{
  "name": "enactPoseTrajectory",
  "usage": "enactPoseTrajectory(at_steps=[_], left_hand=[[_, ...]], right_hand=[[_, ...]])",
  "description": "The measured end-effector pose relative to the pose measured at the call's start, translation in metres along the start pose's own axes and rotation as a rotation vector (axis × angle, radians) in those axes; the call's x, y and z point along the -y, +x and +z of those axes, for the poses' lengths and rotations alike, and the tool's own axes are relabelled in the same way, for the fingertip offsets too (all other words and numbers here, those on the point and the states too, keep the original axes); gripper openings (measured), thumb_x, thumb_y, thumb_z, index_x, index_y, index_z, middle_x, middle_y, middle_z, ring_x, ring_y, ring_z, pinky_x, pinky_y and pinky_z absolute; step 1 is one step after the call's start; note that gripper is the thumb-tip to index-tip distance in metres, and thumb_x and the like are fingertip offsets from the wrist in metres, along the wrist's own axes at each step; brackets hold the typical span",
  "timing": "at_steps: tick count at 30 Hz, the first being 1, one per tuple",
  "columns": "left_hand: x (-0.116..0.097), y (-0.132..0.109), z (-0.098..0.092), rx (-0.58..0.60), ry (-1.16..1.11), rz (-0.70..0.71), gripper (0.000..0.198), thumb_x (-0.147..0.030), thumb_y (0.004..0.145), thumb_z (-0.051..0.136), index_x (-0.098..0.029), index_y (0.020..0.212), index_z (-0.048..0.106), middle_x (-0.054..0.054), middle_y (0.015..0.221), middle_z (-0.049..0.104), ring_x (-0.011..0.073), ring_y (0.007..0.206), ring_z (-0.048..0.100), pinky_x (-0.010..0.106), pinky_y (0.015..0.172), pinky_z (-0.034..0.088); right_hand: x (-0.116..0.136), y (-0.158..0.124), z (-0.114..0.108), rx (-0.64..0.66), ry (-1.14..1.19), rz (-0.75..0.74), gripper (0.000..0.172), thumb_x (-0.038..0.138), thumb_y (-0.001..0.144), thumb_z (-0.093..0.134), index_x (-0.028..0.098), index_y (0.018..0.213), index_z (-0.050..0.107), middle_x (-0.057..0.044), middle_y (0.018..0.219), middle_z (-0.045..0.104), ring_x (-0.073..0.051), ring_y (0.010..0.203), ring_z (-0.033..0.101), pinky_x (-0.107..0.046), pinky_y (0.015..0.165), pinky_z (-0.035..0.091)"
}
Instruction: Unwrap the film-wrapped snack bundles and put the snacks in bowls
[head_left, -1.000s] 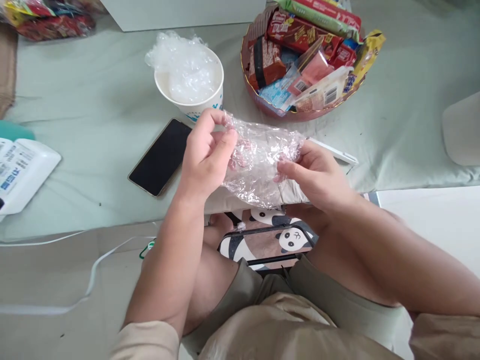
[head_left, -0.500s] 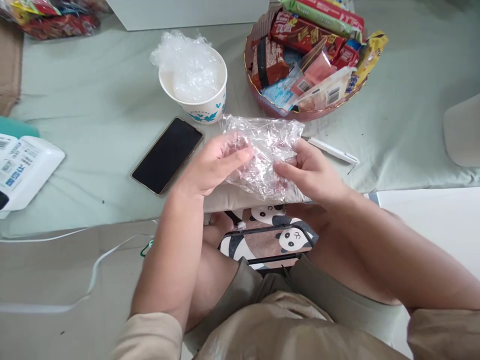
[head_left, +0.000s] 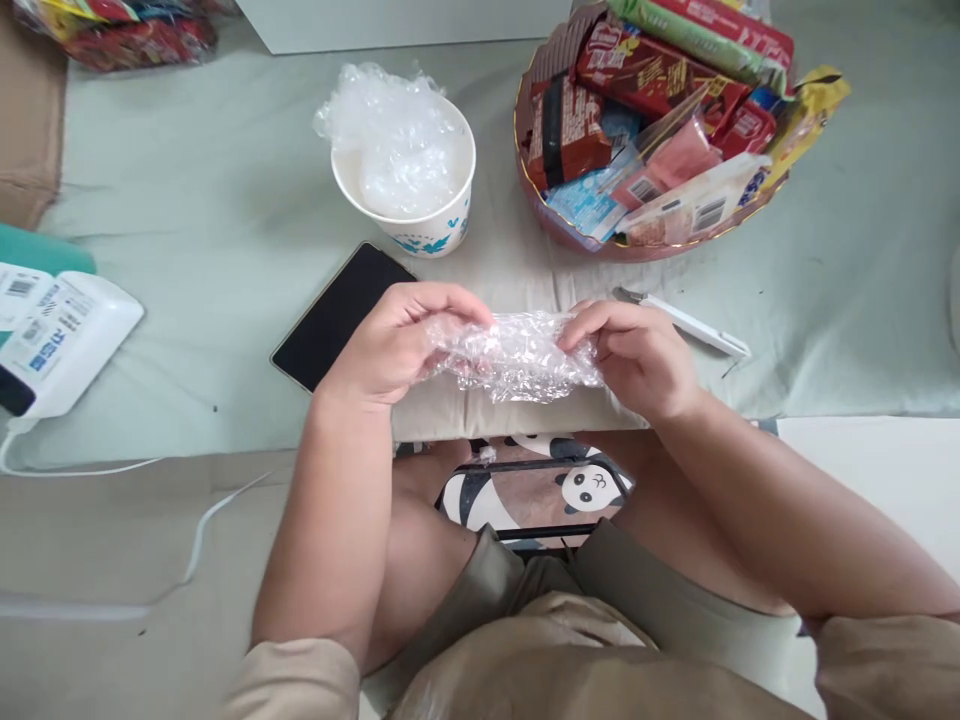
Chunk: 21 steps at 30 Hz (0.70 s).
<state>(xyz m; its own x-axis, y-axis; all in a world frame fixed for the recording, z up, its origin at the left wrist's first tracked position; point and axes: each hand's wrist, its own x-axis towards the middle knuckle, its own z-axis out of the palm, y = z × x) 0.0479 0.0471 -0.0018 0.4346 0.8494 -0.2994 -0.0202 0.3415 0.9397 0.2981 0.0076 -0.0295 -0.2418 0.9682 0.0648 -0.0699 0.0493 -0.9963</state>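
Observation:
A crinkled sheet of clear plastic wrap (head_left: 525, 355), folded into a narrow band, stretches between my two hands near the table's front edge. My left hand (head_left: 405, 340) grips its left end, with the thumb partly hidden. At the other end, my right hand (head_left: 634, 350) pinches the plastic with curled fingers. A black phone (head_left: 337, 310) lies partly behind my left hand. Just beyond my right hand rests a white utility knife (head_left: 694, 325). Behind the plastic stands a white paper tub (head_left: 420, 235) with blue leaf prints, and crumpled bubble wrap (head_left: 405, 150) bulges from it.
A pink gold-rimmed bowl (head_left: 645, 250) full of wrapped snacks stands at the back right. On the left sits a white device with labels (head_left: 82, 340) and a cable. A white box (head_left: 405, 25) is at the back. Below the edge is a panda-patterned surface (head_left: 525, 490).
The plastic wrap has gone from a broad spread sheet to a narrower folded band. Both hands have turned, fingers now over its top edge. The camera view has shifted slightly.

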Motion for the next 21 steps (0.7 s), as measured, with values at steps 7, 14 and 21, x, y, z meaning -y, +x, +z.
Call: enactPoseTrajectory(at_steps=[7,14,21], left_hand=[[0.006,0.006,-0.001,-0.137,0.248,0.010,0.025,-0.043,0.079,0.078,-0.020,0.073,0.073,0.003,0.070,0.067,0.0137,0.061,0.059,0.025,0.052,0.045],[0.012,-0.002,-0.007,-0.217,0.273,0.286,0.032,-0.018,0.067,0.084,-0.024,0.095,0.070,0.001,0.095,0.066,0.0114,0.066,0.057,0.027,0.058,0.051],[0.016,-0.012,0.009,-0.628,0.651,0.657,0.004,-0.023,0.084,0.071,-0.026,0.086,0.069,0.006,0.102,0.073,0.0244,0.104,0.067,0.044,0.104,0.055]], right_hand=[[0.001,0.002,0.007,-0.139,-0.288,0.015,0.026,0.040,0.084,0.080,0.022,0.082,0.061,0.002,0.070,0.057,-0.009,0.056,0.045,-0.026,0.051,0.035],[0.001,0.009,0.026,-0.027,0.041,0.245,0.032,0.029,0.077,0.081,0.022,0.099,0.059,0.005,0.068,0.058,-0.008,0.054,0.048,-0.022,0.050,0.036],[0.005,0.018,0.056,-0.219,0.084,0.114,0.021,0.026,0.076,0.075,0.020,0.076,0.055,0.005,0.063,0.054,-0.007,0.056,0.047,-0.021,0.055,0.036]])
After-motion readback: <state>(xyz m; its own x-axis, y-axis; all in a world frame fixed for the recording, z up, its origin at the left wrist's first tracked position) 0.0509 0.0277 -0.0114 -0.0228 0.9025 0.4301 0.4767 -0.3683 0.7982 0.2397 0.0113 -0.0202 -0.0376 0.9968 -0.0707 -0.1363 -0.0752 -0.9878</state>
